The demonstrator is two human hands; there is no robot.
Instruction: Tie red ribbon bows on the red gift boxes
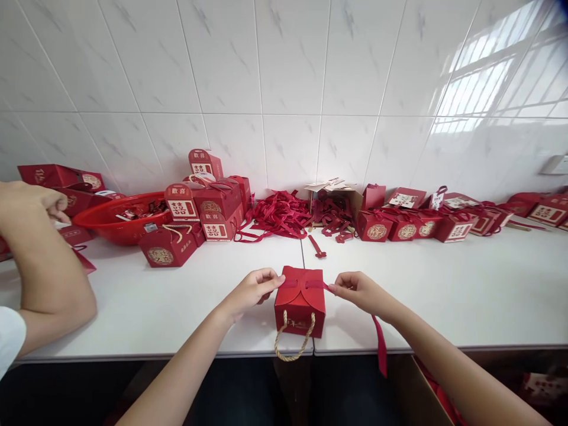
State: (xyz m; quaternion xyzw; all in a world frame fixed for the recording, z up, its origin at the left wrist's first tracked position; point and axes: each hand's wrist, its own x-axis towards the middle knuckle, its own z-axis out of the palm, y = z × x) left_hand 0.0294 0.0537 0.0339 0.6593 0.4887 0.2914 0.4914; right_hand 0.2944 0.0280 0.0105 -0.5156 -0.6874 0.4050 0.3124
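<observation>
A red gift box [300, 322] stands at the table's front edge, its rounded top flaps folded together and a twisted rope handle [288, 358] drooping over its front. A dark red ribbon [315, 284] runs through slots across the top. My left hand [255, 291] is closed, thumb and finger pinching at the box's upper left edge, where the ribbon comes out; its end there is hidden. On the other side my right hand [361, 291] pinches the ribbon just off the box. The ribbon's long tail hangs below my right wrist, over the table edge.
Loose ribbons [281, 214] lie piled by the wall, beside an open carton [355, 201] of red tags. Finished-looking boxes [373, 228] line the right; more boxes [171, 245] and a red basin [119, 219] stand left. Another person's arm [53, 266] rests at far left.
</observation>
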